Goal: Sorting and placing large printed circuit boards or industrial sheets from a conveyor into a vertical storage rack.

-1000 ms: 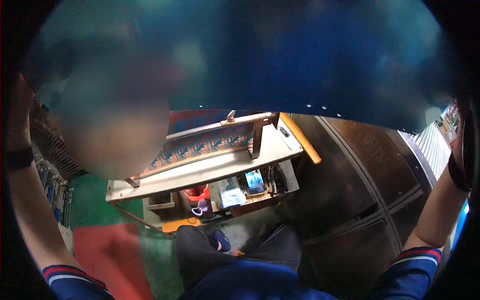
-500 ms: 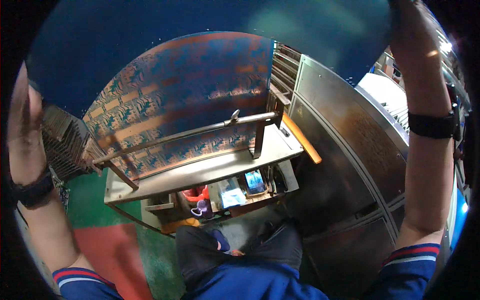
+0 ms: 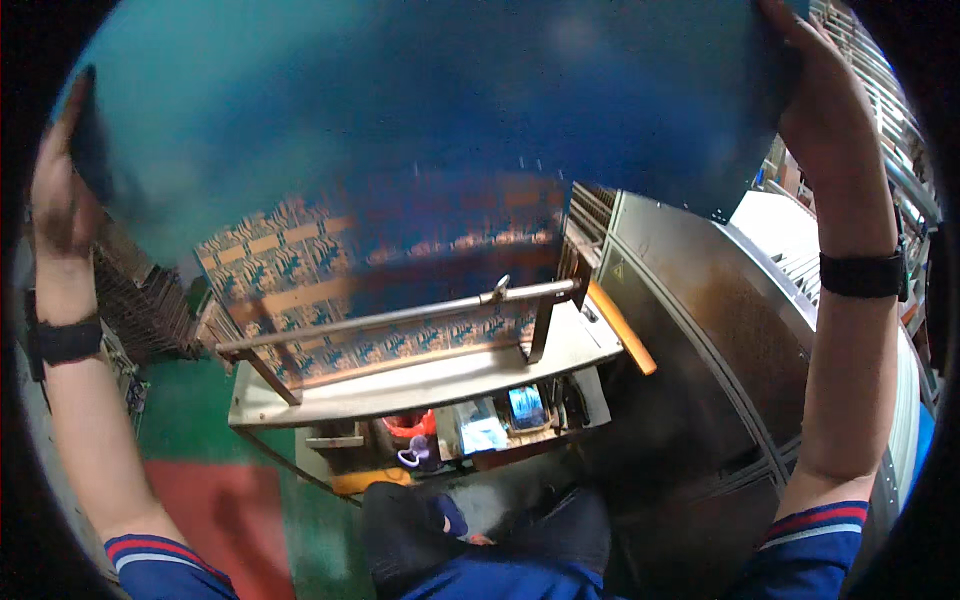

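A large blue-green sheet [image 3: 450, 100] is held up in front of me and fills the top of the view. My left hand [image 3: 68, 195] grips its left edge, with the fingers pointing up along it. On the opposite edge my right hand [image 3: 835, 115] is closed, its fingertips partly cut off by the rim of the view. Beyond and below the sheet, a copper-and-blue patterned panel [image 3: 400, 260] stands leaning on a bench, its upper part hidden by the sheet. A metal bar [image 3: 420, 317] runs across the front of the panel.
The pale bench top [image 3: 420, 377] has a shelf beneath it with a phone-like screen [image 3: 526, 407], a red container [image 3: 410, 424] and a purple-handled item [image 3: 413, 452]. Metal cabinet panels [image 3: 700, 300] stand at right, slotted racks [image 3: 145, 290] at left. A yellow-orange bar [image 3: 622, 328] juts from the bench's right end.
The blue-green sheet has come lower in view and now covers the patterned panel's top. My left hand has shifted slightly right. The bench appears a little lower and further right.
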`<action>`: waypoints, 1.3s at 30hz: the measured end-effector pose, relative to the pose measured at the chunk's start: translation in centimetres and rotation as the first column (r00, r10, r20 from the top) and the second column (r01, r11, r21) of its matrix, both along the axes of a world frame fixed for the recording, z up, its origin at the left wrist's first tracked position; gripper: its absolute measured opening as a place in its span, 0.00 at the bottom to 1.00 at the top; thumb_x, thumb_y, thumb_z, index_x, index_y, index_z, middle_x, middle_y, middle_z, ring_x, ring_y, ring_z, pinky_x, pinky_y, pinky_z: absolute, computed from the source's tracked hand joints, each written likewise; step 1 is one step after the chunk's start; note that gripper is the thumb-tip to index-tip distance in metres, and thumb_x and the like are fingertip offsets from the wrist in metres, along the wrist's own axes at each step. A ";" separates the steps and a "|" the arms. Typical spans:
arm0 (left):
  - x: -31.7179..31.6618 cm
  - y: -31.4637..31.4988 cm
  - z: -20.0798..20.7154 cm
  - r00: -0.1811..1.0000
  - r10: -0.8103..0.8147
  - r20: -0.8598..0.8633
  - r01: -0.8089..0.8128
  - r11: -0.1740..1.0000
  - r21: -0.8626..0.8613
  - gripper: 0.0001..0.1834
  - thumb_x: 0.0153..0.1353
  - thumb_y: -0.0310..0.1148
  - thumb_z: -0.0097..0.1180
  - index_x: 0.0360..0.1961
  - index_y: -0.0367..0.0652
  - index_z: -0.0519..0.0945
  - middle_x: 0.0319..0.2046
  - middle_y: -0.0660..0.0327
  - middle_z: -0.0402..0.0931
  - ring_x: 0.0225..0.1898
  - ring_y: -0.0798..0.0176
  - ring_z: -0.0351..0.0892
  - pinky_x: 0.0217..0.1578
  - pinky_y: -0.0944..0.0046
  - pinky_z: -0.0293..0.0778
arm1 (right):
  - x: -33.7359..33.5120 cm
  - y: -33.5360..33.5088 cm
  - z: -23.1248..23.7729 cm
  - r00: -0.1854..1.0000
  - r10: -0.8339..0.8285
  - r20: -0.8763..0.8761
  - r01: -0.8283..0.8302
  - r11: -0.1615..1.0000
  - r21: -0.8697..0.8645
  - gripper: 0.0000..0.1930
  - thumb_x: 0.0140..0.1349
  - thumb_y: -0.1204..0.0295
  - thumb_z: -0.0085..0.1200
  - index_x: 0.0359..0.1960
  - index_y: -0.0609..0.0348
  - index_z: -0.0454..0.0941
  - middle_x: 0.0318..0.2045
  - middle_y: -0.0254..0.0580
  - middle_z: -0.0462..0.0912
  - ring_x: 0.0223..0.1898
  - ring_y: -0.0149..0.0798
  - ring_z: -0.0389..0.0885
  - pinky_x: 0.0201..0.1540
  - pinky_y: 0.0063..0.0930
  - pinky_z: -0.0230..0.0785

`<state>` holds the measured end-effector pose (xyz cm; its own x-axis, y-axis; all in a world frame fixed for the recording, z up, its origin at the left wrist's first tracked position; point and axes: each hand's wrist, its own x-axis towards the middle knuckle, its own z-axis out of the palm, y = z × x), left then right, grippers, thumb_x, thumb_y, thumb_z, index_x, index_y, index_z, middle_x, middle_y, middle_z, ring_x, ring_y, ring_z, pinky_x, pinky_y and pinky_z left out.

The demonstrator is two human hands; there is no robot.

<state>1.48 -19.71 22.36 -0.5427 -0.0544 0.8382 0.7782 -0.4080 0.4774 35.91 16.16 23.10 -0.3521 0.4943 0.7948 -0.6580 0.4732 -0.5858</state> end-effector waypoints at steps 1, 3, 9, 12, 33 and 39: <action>-1.4 -0.6 -1.0 0.997 -0.063 0.052 0.057 0.992 0.116 0.25 0.78 0.32 0.37 0.72 0.38 0.68 0.72 0.53 0.65 0.72 0.55 0.65 0.74 0.57 0.58 | 0.4 0.1 0.2 1.000 0.003 -0.016 -0.003 1.000 0.009 0.11 0.72 0.70 0.53 0.50 0.64 0.75 0.36 0.41 0.84 0.32 0.40 0.86 0.38 0.34 0.82; -3.7 -2.7 -0.8 0.996 -0.005 -0.088 0.000 0.998 -0.057 0.25 0.76 0.28 0.38 0.72 0.39 0.68 0.71 0.53 0.66 0.72 0.55 0.64 0.73 0.57 0.59 | 0.8 0.6 0.8 0.990 0.137 0.042 -0.143 0.963 0.227 0.09 0.72 0.68 0.55 0.48 0.58 0.76 0.35 0.39 0.83 0.32 0.38 0.86 0.36 0.34 0.82; -7.1 -6.2 0.3 0.843 0.368 -0.392 -0.470 0.859 -0.204 0.25 0.75 0.36 0.49 0.71 0.43 0.70 0.67 0.58 0.71 0.69 0.57 0.69 0.67 0.57 0.66 | 1.3 3.9 3.9 0.989 -0.032 -0.146 0.079 0.941 0.328 0.11 0.71 0.65 0.58 0.50 0.54 0.75 0.33 0.38 0.83 0.35 0.37 0.86 0.43 0.36 0.81; -7.1 -6.0 1.9 0.811 0.499 -0.307 -0.567 0.800 -0.198 0.22 0.75 0.34 0.50 0.67 0.44 0.75 0.63 0.59 0.76 0.68 0.60 0.70 0.63 0.60 0.69 | 1.4 5.5 5.6 0.862 -0.505 -0.052 0.497 0.818 0.291 0.19 0.67 0.56 0.65 0.53 0.53 0.83 0.25 0.22 0.69 0.27 0.18 0.66 0.32 0.17 0.59; -2.0 -2.1 -6.5 0.927 -0.289 0.241 0.362 0.859 -0.363 0.30 0.76 0.31 0.49 0.76 0.38 0.57 0.49 0.62 0.80 0.45 0.71 0.82 0.45 0.68 0.83 | -5.5 6.5 -2.0 0.956 0.239 0.170 -0.227 0.970 -0.086 0.22 0.73 0.76 0.45 0.67 0.68 0.68 0.56 0.49 0.82 0.53 0.40 0.83 0.59 0.35 0.76; -1.9 -0.2 -8.3 0.936 -0.209 0.283 0.283 0.925 -0.254 0.43 0.73 0.30 0.56 0.80 0.43 0.44 0.56 0.59 0.76 0.51 0.64 0.79 0.52 0.59 0.80 | -6.6 6.2 -2.7 0.988 0.094 0.122 -0.088 0.995 -0.053 0.22 0.73 0.73 0.48 0.67 0.64 0.69 0.54 0.45 0.82 0.53 0.37 0.82 0.59 0.33 0.74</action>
